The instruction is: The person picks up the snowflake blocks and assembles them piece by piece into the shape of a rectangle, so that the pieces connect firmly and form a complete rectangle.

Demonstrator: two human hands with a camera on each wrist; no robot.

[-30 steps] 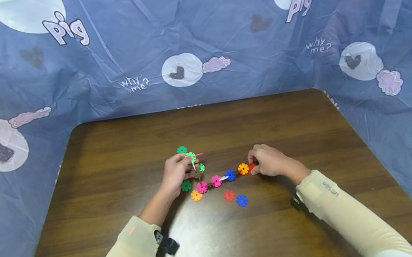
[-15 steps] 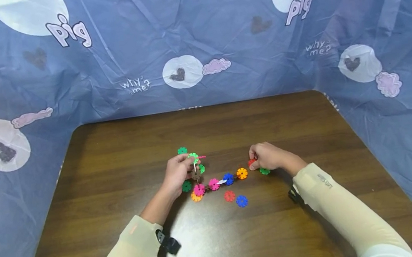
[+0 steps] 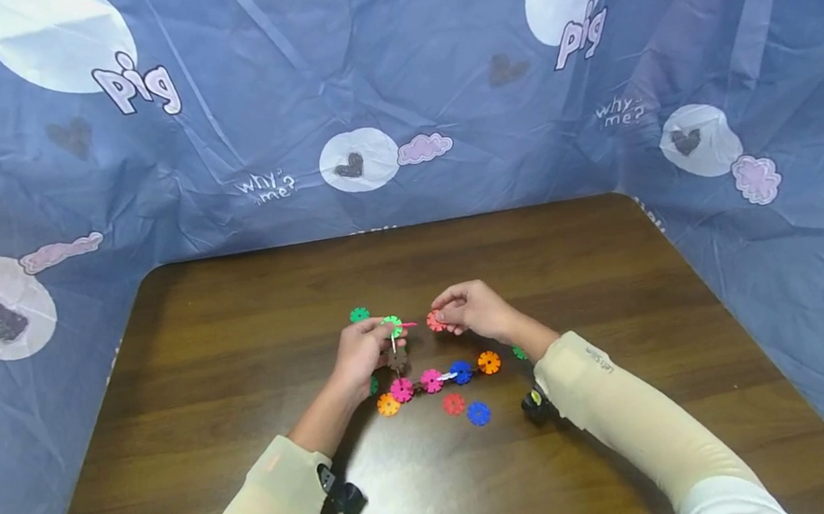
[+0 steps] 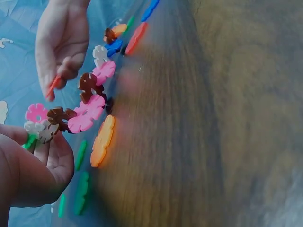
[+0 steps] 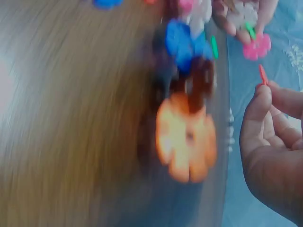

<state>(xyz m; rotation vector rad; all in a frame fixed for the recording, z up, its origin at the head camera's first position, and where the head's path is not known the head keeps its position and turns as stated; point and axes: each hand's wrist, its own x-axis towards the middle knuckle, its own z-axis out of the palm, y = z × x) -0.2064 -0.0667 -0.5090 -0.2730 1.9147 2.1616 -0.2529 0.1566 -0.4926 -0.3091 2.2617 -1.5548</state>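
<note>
My left hand [image 3: 364,354] pinches a light green notched disc [image 3: 392,326] at one end of a chain of interlocked flower-shaped discs. Beyond that disc sticks out a pink disc [image 4: 37,113], seen edge-on in the head view. From the held end the chain runs through white and brown discs [image 3: 398,359], then pink ones [image 3: 432,380], a blue one [image 3: 461,372] and an orange one [image 3: 489,362] at the far right. Between thumb and fingertips my right hand [image 3: 480,313] holds a loose red disc [image 3: 435,321], a short gap to the right of the pink one.
Loose discs lie on the brown table [image 3: 251,299]: an orange disc [image 3: 388,404], a red disc [image 3: 453,404] and a blue disc [image 3: 479,413] in front, a green disc [image 3: 359,315] behind my left hand and another green disc [image 3: 519,352] by my right forearm. Blue printed cloth [image 3: 219,143] surrounds the table.
My right hand has picked up the red disc from the right side and carried it left, close to my left hand. The left hand keeps its pinch on the chain's end.
</note>
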